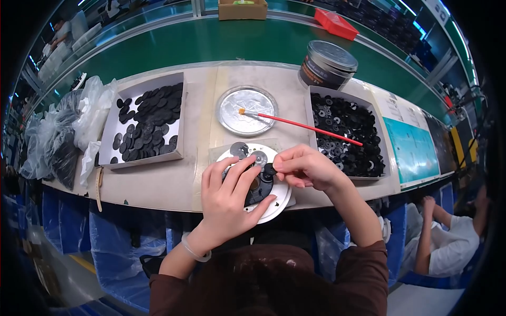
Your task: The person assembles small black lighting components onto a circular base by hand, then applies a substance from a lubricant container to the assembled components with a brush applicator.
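Near the table's front edge lies a round white base (282, 197) with a black moulded part (254, 197) mounted on it. My left hand (224, 197) rests across the base with its fingers stretched out over the black part. Between the thumb and fingertips of my right hand (308, 167) is a small black gear (269, 169), held at the base's right side. A grey gear (260, 157) and a dark grey disc (239, 149) show on the far part of the base, just beyond my left fingertips. My left fingers partly cover the middle of the assembly.
Left stands a white box (178, 126) of black discs, beside clear plastic bags (89, 110). Right is another box (312, 113) of small black gears. A red-handled brush (311, 128) lies across a round silver lid (232, 118) and that box. A tin (328, 66) stands behind.
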`<move>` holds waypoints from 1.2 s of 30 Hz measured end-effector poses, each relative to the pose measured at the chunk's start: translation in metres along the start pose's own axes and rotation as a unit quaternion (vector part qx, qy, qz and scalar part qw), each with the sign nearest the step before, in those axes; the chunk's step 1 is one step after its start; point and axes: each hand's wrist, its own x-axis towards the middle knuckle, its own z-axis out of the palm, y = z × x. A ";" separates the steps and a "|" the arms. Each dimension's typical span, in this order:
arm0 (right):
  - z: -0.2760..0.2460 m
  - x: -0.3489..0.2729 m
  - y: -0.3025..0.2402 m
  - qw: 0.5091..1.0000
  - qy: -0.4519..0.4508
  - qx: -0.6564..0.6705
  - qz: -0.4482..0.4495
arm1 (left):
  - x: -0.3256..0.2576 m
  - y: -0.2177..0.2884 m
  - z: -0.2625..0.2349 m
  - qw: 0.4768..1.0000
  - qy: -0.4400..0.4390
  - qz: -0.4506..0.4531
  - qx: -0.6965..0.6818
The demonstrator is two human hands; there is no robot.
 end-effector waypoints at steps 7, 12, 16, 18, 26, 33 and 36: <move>-0.006 0.002 0.002 0.999 -0.034 0.029 0.012 | 0.000 0.000 0.000 1.000 -0.002 0.000 -0.002; 0.002 0.000 -0.001 1.000 -0.010 -0.013 0.006 | 0.000 0.000 0.000 1.000 -0.004 0.001 0.001; 0.009 -0.004 -0.001 0.968 0.066 -0.222 -0.094 | 0.001 0.000 0.000 1.000 -0.001 -0.004 -0.006; 0.008 -0.015 -0.013 0.953 0.115 -0.254 -0.120 | 0.001 0.000 0.000 1.000 0.001 -0.009 -0.014; -0.024 -0.061 -0.017 0.847 0.361 -0.338 -0.194 | 0.002 0.003 -0.004 1.000 -0.013 0.017 0.002; -0.032 -0.062 0.006 0.709 0.421 -0.564 -0.039 | 0.000 0.001 -0.002 1.000 -0.013 0.014 0.002; -0.035 -0.060 0.014 0.699 0.423 -0.573 -0.052 | 0.001 0.002 -0.002 1.000 -0.012 0.016 0.003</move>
